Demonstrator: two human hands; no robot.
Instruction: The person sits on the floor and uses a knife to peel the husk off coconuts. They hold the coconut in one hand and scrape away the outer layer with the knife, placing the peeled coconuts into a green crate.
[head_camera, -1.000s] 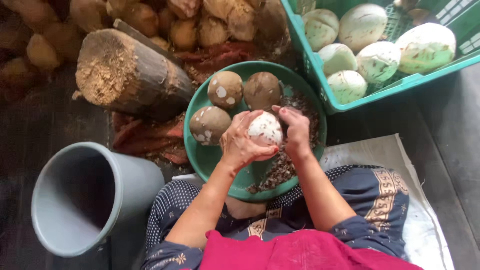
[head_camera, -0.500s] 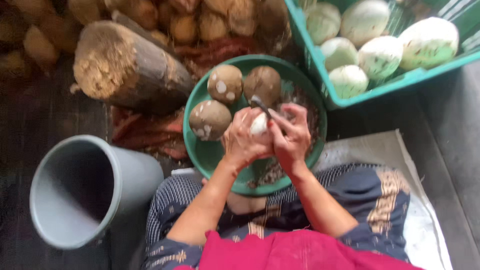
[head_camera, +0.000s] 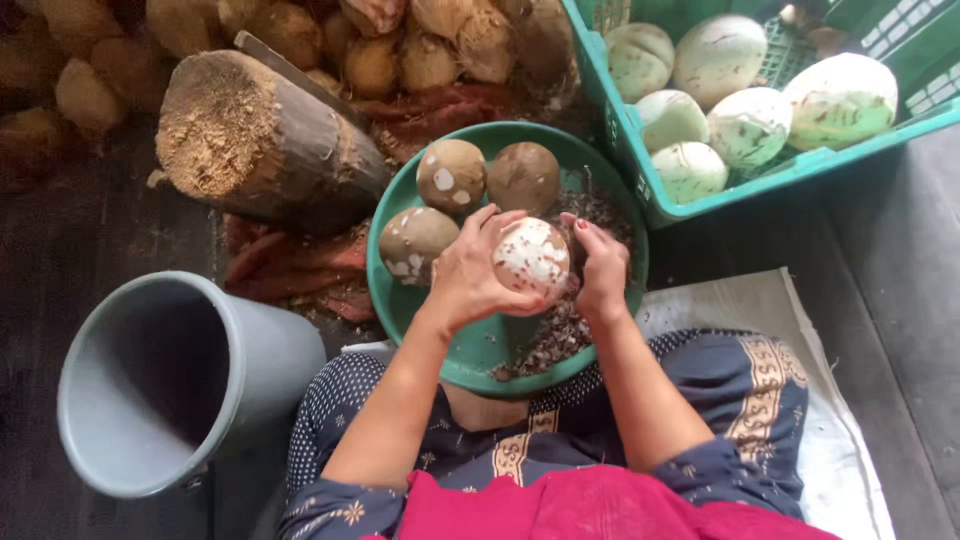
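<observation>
My left hand (head_camera: 470, 275) grips a coconut (head_camera: 532, 258) over the green basin (head_camera: 400, 300), and most of its brown skin is already off, only flecks showing on the white; my right hand (head_camera: 600, 265) is closed against its far side, on what I cannot tell. Three browner nuts (head_camera: 450, 175) lie in the basin, barely pared; peeled white ones (head_camera: 750, 125) fill the crate (head_camera: 640, 190); so I judge much is left.

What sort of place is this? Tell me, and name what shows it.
Probably an informal coconut-peeling spot on a floor. A teal crate holds peeled white coconuts, husked ones pile up behind a wooden chopping log, and the left hand holds a half-peeled coconut over a green basin of shavings.
</observation>
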